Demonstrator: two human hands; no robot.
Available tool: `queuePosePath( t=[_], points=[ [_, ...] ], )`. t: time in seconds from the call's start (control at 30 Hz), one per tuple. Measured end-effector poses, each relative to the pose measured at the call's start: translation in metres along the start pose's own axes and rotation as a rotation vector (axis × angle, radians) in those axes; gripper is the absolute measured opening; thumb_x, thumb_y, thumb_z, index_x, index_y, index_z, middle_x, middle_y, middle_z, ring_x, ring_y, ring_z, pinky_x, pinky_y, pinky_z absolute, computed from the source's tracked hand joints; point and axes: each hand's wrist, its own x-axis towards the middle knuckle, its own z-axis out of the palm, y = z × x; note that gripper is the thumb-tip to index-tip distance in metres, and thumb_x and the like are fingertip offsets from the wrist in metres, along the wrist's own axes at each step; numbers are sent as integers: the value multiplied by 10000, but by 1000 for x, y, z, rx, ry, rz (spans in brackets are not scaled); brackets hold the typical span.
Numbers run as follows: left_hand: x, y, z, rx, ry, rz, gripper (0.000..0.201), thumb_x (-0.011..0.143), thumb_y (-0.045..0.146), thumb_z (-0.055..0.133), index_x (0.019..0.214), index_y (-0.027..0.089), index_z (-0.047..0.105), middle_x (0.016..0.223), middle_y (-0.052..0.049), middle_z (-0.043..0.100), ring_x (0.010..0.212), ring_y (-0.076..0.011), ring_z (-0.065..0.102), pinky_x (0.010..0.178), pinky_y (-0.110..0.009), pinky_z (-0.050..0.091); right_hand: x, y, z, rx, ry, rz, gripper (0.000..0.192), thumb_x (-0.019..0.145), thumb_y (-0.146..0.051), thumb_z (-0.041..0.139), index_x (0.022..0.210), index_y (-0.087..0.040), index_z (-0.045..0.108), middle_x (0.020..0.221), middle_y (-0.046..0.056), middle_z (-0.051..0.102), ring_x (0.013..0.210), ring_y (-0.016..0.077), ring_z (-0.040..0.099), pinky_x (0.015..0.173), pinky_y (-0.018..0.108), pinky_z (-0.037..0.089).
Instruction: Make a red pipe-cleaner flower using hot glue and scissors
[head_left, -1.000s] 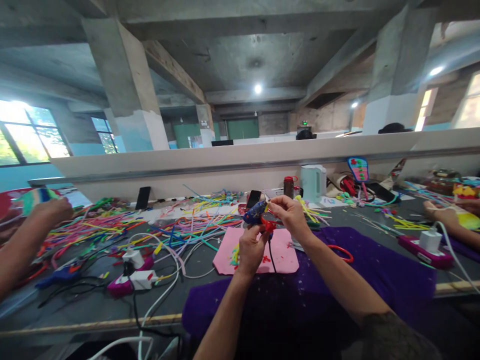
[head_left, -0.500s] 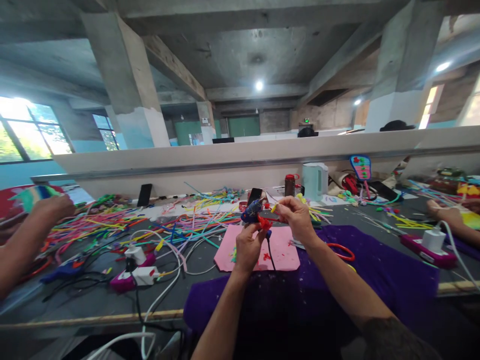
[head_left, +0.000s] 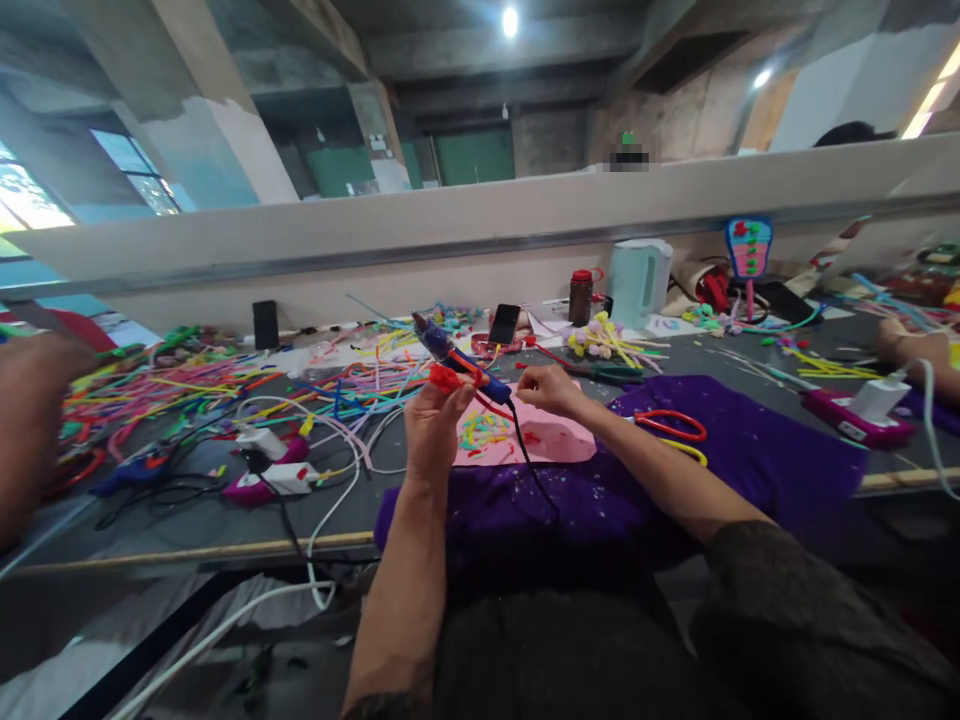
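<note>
My left hand (head_left: 429,425) is closed round a red fuzzy pipe-cleaner piece (head_left: 445,378) and a blue hot glue gun (head_left: 491,385). The gun's nozzle points up and to the left, and a black cord trails from its lower end. Close to that end, my right hand (head_left: 553,390) has its fingers pinched together; whatever they hold is hidden. Under both hands lies a pink sheet (head_left: 566,440), scattered with small yellow, green and red clippings (head_left: 484,432). Red-handled scissors (head_left: 671,425) rest on the purple cloth (head_left: 757,450) by my right forearm.
Loose coloured pipe cleaners (head_left: 202,390) cover the left side. Power strips (head_left: 262,485) with cables lie near the front edge. Behind are a phone (head_left: 505,323), a brown bottle (head_left: 580,298), a kettle (head_left: 637,285) and pliers (head_left: 611,372). Co-workers' hands show at both sides.
My left hand has moved left with the red piece and the glue gun, which now shows at full length. My right hand has drawn lower; the yellow bit at its fingertips no longer shows. The view has tilted down.
</note>
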Motion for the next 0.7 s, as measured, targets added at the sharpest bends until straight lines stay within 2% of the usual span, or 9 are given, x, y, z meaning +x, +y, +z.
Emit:
queuePosePath(
  t=[0.13, 0.23, 0.37, 0.47, 0.57, 0.7],
  points=[
    [0, 2, -6, 19, -3, 6, 114, 625, 216, 674, 721, 167, 638, 728, -12, 660, 733, -176, 632, 793, -363, 456, 1, -3, 11, -7, -63, -35, 141, 677, -124, 529, 725, -157, 657, 669, 14, 643, 593, 111, 561, 537, 189, 356],
    [-1, 5, -8, 24, -1, 14, 115, 632, 219, 671, 730, 166, 639, 733, -22, 666, 741, -181, 631, 798, -375, 454, 1, -4, 12, -2, -99, -23, 205, 700, -98, 500, 813, -159, 659, 729, 20, 653, 582, 105, 569, 536, 186, 371],
    [-1, 7, -8, 21, -15, 27, 122, 635, 232, 670, 737, 173, 640, 743, -26, 671, 771, -188, 626, 823, -391, 439, -1, -1, 11, 48, -124, 22, 199, 732, -126, 484, 845, -153, 646, 724, 16, 643, 513, 78, 551, 498, 171, 364],
    [-2, 7, -7, 26, -8, 32, 136, 623, 253, 679, 725, 174, 636, 742, -24, 670, 768, -186, 624, 831, -397, 434, -3, 2, 12, 135, -129, 37, 184, 763, -169, 461, 818, -151, 635, 692, 5, 627, 450, 53, 516, 458, 160, 337],
    [-2, 7, -7, 24, 3, 29, 134, 614, 254, 685, 708, 176, 630, 733, -14, 668, 748, -180, 627, 826, -392, 438, -5, 5, 12, 195, -129, 39, 198, 778, -205, 441, 713, -139, 616, 616, -7, 592, 424, 47, 497, 433, 155, 315],
    [-3, 8, -6, 30, 10, 9, 143, 621, 275, 680, 704, 173, 626, 703, -17, 660, 809, -205, 620, 826, -396, 434, -6, 5, 10, 245, -89, 51, 93, 719, -197, 516, 690, -135, 578, 633, -12, 581, 467, 52, 520, 453, 150, 336]
  ],
)
